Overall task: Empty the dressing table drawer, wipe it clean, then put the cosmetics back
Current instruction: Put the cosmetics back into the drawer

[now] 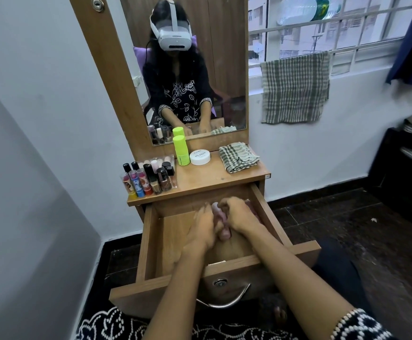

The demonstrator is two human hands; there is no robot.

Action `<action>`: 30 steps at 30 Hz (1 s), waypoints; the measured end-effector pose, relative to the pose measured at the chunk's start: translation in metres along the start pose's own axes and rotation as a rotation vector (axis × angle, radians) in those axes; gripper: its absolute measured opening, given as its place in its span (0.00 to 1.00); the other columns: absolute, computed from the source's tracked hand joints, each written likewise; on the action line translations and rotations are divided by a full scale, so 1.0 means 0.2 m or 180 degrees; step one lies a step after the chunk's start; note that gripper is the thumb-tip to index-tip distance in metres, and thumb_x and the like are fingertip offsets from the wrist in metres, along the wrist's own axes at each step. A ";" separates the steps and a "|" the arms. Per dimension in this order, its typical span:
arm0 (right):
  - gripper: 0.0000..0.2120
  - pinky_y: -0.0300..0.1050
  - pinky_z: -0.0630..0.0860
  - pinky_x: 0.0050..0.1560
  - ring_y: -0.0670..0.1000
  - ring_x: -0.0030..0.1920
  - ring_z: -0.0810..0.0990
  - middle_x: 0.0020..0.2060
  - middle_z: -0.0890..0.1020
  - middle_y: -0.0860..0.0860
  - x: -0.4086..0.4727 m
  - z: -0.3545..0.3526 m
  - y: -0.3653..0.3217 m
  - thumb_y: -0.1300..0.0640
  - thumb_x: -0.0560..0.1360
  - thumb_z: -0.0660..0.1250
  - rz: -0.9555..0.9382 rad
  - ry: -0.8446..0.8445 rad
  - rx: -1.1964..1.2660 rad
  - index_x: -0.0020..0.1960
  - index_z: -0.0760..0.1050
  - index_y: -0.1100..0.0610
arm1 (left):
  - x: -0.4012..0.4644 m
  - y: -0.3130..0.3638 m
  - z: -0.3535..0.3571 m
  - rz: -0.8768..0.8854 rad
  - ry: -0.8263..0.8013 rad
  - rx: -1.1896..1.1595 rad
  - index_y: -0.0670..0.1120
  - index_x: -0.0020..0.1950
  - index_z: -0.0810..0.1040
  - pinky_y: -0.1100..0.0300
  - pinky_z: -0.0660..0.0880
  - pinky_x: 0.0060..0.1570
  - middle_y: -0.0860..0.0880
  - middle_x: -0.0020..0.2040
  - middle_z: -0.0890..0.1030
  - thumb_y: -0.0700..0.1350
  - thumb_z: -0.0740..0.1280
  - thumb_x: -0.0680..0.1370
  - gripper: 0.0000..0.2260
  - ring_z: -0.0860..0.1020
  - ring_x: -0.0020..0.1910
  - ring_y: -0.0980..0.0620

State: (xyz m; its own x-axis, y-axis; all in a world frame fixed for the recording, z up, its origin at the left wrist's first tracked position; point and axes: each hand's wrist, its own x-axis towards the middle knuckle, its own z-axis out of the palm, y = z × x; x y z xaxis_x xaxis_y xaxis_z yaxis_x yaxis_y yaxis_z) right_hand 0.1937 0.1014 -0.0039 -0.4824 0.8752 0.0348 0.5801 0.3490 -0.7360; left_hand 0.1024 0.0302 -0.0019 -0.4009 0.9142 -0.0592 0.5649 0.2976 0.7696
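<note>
The wooden drawer (pixel 151 244) of the dressing table is pulled out toward me. Both my hands reach into its far right part. My left hand (pixel 203 229) and my right hand (pixel 239 214) curl around a cluster of small pale pink cosmetic bottles (pixel 218 209), mostly hidden between the fingers. On the table top stand a clear organiser of lipsticks and nail polishes (pixel 148 177), a lime green bottle (pixel 181 150), a white round jar (pixel 200 157) and a folded checked cloth (pixel 238 157).
A mirror (pixel 190 69) rises behind the table top and reflects me. A checked towel (pixel 295 89) hangs on the window grille at the right. A white wall lies to the left, and dark floor (pixel 347 229) to the right of the drawer.
</note>
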 end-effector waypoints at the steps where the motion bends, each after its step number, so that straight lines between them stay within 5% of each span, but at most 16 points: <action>1: 0.12 0.45 0.75 0.53 0.56 0.53 0.79 0.52 0.79 0.57 -0.01 -0.02 -0.01 0.68 0.73 0.60 -0.0143 0.0167 0.0009 0.52 0.79 0.59 | -0.02 0.01 -0.02 0.0251 0.0311 0.0287 0.38 0.73 0.62 0.59 0.66 0.67 0.41 0.72 0.66 0.39 0.61 0.79 0.22 0.66 0.70 0.45; 3: 0.13 0.47 0.77 0.56 0.51 0.52 0.79 0.50 0.80 0.53 -0.05 -0.06 -0.03 0.70 0.72 0.62 -0.0421 0.0667 0.0241 0.48 0.80 0.57 | -0.06 0.03 -0.06 0.0807 0.1069 0.0303 0.41 0.70 0.68 0.59 0.66 0.67 0.45 0.68 0.71 0.38 0.62 0.79 0.19 0.70 0.67 0.51; 7: 0.11 0.26 0.71 0.47 0.44 0.46 0.77 0.46 0.80 0.49 -0.03 -0.12 -0.16 0.68 0.74 0.62 -0.1050 0.1698 0.0549 0.46 0.80 0.56 | -0.07 0.17 -0.23 0.1400 0.1826 0.0250 0.42 0.61 0.74 0.74 0.65 0.52 0.47 0.58 0.76 0.37 0.63 0.77 0.13 0.70 0.53 0.60; 12: 0.13 0.42 0.72 0.57 0.52 0.53 0.75 0.56 0.73 0.53 0.25 -0.23 -0.32 0.60 0.74 0.63 -0.0898 0.1453 0.0356 0.59 0.75 0.57 | 0.19 0.37 -0.55 0.1204 0.2295 0.0773 0.41 0.68 0.67 0.58 0.64 0.67 0.44 0.66 0.71 0.41 0.65 0.75 0.21 0.65 0.68 0.47; 14: 0.20 0.51 0.71 0.61 0.57 0.57 0.74 0.61 0.68 0.56 0.39 -0.27 -0.35 0.56 0.74 0.66 -0.0570 0.1033 0.0131 0.65 0.69 0.57 | 0.31 0.41 -0.65 0.0819 0.2298 0.0927 0.41 0.71 0.62 0.50 0.61 0.71 0.42 0.68 0.69 0.44 0.68 0.74 0.28 0.62 0.71 0.43; 17: 0.27 0.50 0.70 0.62 0.61 0.62 0.71 0.64 0.66 0.60 0.55 -0.28 -0.37 0.52 0.73 0.68 -0.0196 0.0668 -0.0099 0.68 0.64 0.58 | 0.48 0.42 -0.72 0.0496 0.1970 0.1255 0.43 0.75 0.57 0.48 0.60 0.70 0.40 0.69 0.69 0.50 0.69 0.73 0.35 0.62 0.71 0.41; 23: 0.33 0.52 0.69 0.66 0.61 0.66 0.69 0.66 0.64 0.61 0.69 -0.19 -0.36 0.51 0.70 0.72 -0.0121 0.0153 -0.0334 0.71 0.65 0.52 | 0.71 0.33 -0.68 0.0227 0.0807 0.2298 0.53 0.75 0.58 0.46 0.53 0.73 0.41 0.73 0.63 0.52 0.65 0.76 0.30 0.56 0.74 0.39; 30: 0.24 0.51 0.71 0.62 0.59 0.63 0.71 0.62 0.70 0.57 0.74 -0.11 -0.36 0.49 0.70 0.71 -0.0307 0.0182 -0.0762 0.64 0.72 0.53 | 0.77 0.29 -0.64 0.0465 0.1222 0.2380 0.47 0.65 0.69 0.46 0.55 0.71 0.39 0.61 0.76 0.52 0.65 0.76 0.20 0.64 0.69 0.38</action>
State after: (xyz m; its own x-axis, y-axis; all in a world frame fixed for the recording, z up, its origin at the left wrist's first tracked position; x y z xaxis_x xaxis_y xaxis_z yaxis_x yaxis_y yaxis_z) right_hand 0.0947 0.2139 0.0680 -0.5091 0.8492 0.1403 0.6752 0.4951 -0.5467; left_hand -0.0185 0.1534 0.1149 -0.4273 0.8411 0.3316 0.9035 0.4107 0.1225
